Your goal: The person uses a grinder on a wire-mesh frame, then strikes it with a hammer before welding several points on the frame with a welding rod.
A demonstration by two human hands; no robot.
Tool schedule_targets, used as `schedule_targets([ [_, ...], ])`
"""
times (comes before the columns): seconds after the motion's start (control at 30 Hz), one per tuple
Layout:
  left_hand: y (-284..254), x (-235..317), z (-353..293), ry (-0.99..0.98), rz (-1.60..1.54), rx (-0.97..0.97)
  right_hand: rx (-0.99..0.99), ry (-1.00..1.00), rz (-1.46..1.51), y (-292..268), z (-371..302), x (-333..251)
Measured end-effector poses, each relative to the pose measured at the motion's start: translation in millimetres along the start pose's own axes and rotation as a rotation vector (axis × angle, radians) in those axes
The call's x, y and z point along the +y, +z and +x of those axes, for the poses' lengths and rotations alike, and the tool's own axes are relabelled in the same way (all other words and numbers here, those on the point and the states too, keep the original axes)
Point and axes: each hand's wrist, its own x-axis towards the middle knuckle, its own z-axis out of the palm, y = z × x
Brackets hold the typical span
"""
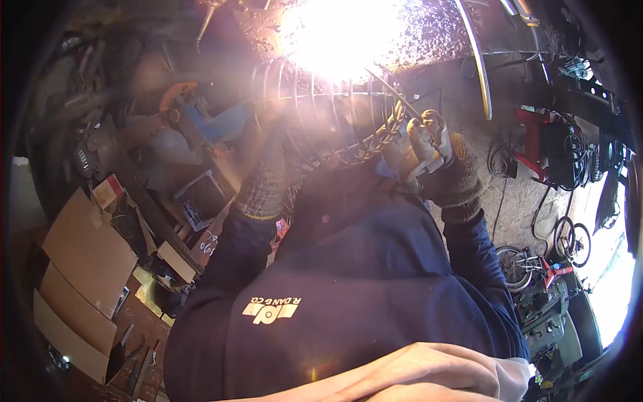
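Observation:
A blinding white glare [341, 33] fills the top centre and washes out what lies in it. Below it is a metal frame of curved rods or rings [348, 124], with a ridged bar along its lower right edge. My right hand [429, 147], in a knit work glove, is closed around a welding electrode holder [434, 122]. A thin welding rod [392, 92] slants from it up and left toward the glare. At the frame's left end is my gloved left hand [266, 144]; haze blurs its fingers, so their grip cannot be made out.
On the left are a blue and orange power tool [207, 120] and an open cardboard box [87, 261]. A curved metal bar [477, 60] stands at upper right. Farther right are a black and red machine with cables [559, 151] and a bicycle [519, 266].

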Motion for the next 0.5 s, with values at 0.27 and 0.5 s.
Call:
schedule_targets([
  [0.27, -1.8, 1.9, -4.1, -0.001, -0.016, 0.006, -0.053, 0.145, 0.283, -6.3, 1.7, -5.7],
  [0.5, 3.8, 10.4, -11.6, -0.041, -0.061, 0.049, 0.088, -0.193, -0.191, -19.3, 13.3, -12.9],
])
